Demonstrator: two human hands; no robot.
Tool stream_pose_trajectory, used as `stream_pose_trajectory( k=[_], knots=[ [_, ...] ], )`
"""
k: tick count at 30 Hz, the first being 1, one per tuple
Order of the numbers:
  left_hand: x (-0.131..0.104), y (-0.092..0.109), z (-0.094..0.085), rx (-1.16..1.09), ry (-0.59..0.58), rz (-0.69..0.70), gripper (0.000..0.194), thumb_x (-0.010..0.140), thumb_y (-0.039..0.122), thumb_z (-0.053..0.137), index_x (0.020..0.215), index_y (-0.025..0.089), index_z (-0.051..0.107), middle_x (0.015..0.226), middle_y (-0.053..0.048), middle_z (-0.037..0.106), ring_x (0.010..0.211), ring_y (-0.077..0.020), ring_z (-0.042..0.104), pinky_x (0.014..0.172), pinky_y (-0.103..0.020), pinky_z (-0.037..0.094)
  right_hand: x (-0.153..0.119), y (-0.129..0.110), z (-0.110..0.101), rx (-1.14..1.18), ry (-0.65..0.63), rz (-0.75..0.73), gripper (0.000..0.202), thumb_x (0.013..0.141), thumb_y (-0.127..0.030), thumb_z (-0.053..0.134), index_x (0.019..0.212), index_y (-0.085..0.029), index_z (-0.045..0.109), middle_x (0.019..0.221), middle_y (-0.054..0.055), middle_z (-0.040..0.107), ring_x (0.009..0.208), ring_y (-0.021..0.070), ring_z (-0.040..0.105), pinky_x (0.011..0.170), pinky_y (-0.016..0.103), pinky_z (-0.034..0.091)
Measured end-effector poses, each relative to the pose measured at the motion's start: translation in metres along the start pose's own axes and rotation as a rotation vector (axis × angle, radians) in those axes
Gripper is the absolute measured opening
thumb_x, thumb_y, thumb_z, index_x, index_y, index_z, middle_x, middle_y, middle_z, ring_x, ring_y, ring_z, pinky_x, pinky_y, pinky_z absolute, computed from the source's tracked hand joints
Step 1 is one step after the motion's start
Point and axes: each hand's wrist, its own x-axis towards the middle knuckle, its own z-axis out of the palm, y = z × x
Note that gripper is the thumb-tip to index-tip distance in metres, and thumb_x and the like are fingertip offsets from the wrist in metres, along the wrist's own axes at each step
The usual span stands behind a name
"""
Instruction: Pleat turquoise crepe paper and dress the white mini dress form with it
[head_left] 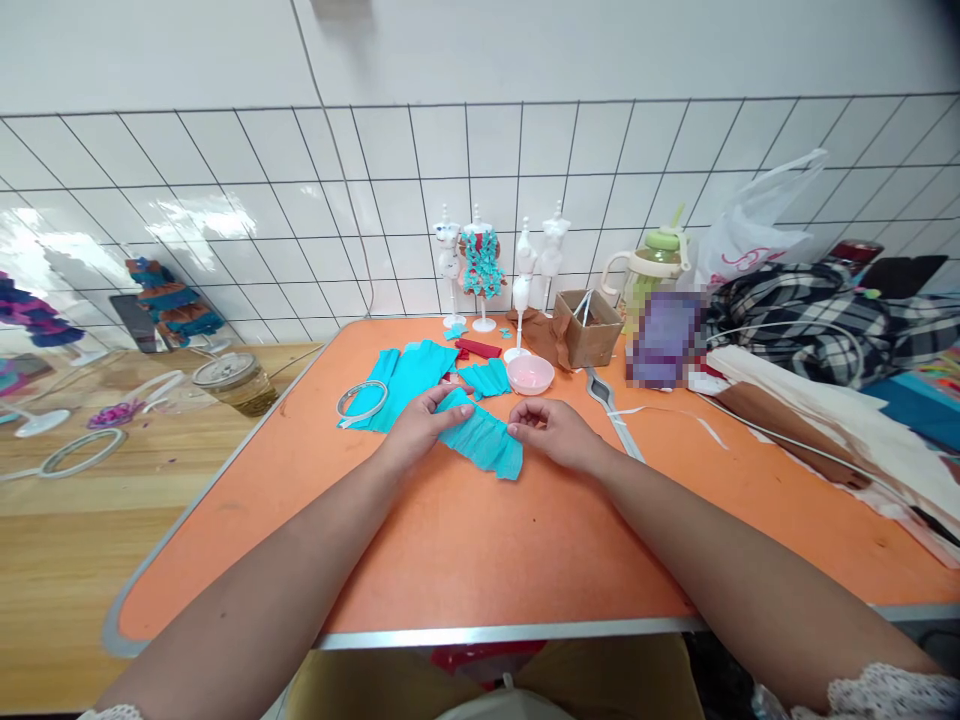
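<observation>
Between my two hands a strip of turquoise crepe paper (480, 443) is spread above the orange table. My left hand (424, 422) pinches its upper left end between thumb and fingers. At the strip's right edge, my right hand (546, 428) has its thumb and fingertips closed on the paper. Larger turquoise crepe paper (421, 370) lies just beyond my left hand, with a roll of white tape (362, 401) on it. A smaller turquoise piece (487, 379) and a red roll of paper (478, 348) lie behind the strip, near a pink bowl (531, 375).
White mini mannequins (523, 265) stand at the back, one in a turquoise ruffled dress (482, 265). A cardboard box (589, 330) and grey-handled scissors (600, 388) sit right of the bowl. Paper sheets (825, 430) and plaid cloth (795, 310) cover the right side. A glass jar (238, 383) stands left.
</observation>
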Motion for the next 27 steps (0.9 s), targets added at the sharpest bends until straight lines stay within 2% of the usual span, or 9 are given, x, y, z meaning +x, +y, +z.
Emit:
stream_pose_trajectory(
  k=[2,5,12,14,18,21,23,25,27],
  knots=[
    [0.000,0.001,0.001,-0.102,-0.001,0.020,0.047,0.067,0.042,0.074,0.107,0.018,0.063,0.097,-0.005,0.065,0.083,-0.0174,0.061,0.071,-0.027,0.048,0.001,0.002,0.001,0.018,0.005,0.011,0.021,0.076,-0.037,0.062,0.077,-0.016,0.058,0.067,-0.002,0.053,0.060,0.0099,0.045,0.056,0.023,0.037],
    [-0.001,0.002,0.003,-0.089,0.034,0.042,0.042,0.064,0.041,0.077,0.096,0.016,0.066,0.091,-0.004,0.065,0.080,-0.0169,0.060,0.072,-0.028,0.049,0.002,0.004,0.001,0.081,0.005,0.030,0.021,0.076,-0.037,0.062,0.078,-0.017,0.056,0.068,-0.002,0.053,0.059,0.0093,0.046,0.054,0.022,0.037],
    [0.001,0.002,0.001,-0.051,0.082,0.052,0.044,0.066,0.044,0.075,0.097,0.015,0.064,0.093,-0.005,0.068,0.084,-0.0195,0.062,0.075,-0.030,0.049,0.001,0.005,-0.002,0.293,-0.064,0.133,0.028,0.077,-0.038,0.063,0.096,-0.019,0.059,0.080,0.002,0.063,0.070,0.0134,0.059,0.058,0.024,0.047],
    [0.000,0.002,0.001,-0.070,0.066,0.053,0.044,0.066,0.044,0.076,0.097,0.015,0.064,0.094,-0.005,0.068,0.086,-0.0198,0.062,0.077,-0.030,0.049,0.001,0.004,-0.002,0.298,-0.063,0.147,0.024,0.076,-0.035,0.064,0.092,-0.018,0.060,0.077,0.001,0.064,0.069,0.0131,0.060,0.059,0.024,0.046],
    [-0.001,-0.001,0.004,-0.115,0.060,0.007,0.043,0.066,0.045,0.075,0.096,0.016,0.065,0.090,-0.004,0.070,0.083,-0.0201,0.064,0.076,-0.031,0.050,0.001,0.004,-0.002,0.196,-0.046,0.092,0.023,0.078,-0.037,0.061,0.082,-0.015,0.064,0.070,0.001,0.062,0.058,0.0105,0.054,0.053,0.022,0.041],
    [0.000,-0.003,0.005,-0.214,0.053,-0.039,0.040,0.067,0.044,0.074,0.095,0.017,0.064,0.085,-0.003,0.070,0.075,-0.0181,0.065,0.073,-0.031,0.050,0.001,0.005,-0.005,0.111,0.007,0.053,0.035,0.085,-0.045,0.051,0.099,-0.017,0.067,0.078,0.003,0.065,0.056,0.0108,0.052,0.050,0.023,0.040],
    [0.001,-0.004,0.002,-0.306,0.024,-0.077,0.038,0.067,0.041,0.076,0.093,0.017,0.063,0.082,-0.003,0.070,0.072,-0.0174,0.066,0.073,-0.031,0.051,0.001,0.006,-0.007,0.009,0.109,0.021,0.038,0.087,-0.046,0.049,0.108,-0.021,0.066,0.088,0.004,0.068,0.062,0.0133,0.055,0.054,0.025,0.043],
    [0.000,-0.003,-0.005,-0.393,-0.065,-0.129,0.038,0.065,0.035,0.077,0.095,0.018,0.062,0.083,-0.003,0.070,0.073,-0.0182,0.066,0.073,-0.032,0.051,0.000,0.007,-0.008,-0.147,0.202,-0.037,0.032,0.087,-0.042,0.050,0.106,-0.023,0.067,0.096,0.005,0.068,0.072,0.0162,0.058,0.063,0.028,0.046],
    [-0.002,-0.001,-0.016,-0.445,-0.191,-0.207,0.035,0.062,0.030,0.079,0.090,0.017,0.062,0.079,-0.004,0.070,0.070,-0.0185,0.066,0.070,-0.032,0.051,0.000,0.006,-0.007,-0.290,0.223,-0.102,0.025,0.086,-0.036,0.051,0.100,-0.023,0.068,0.099,0.006,0.068,0.078,0.0181,0.059,0.069,0.031,0.046]
  ],
)
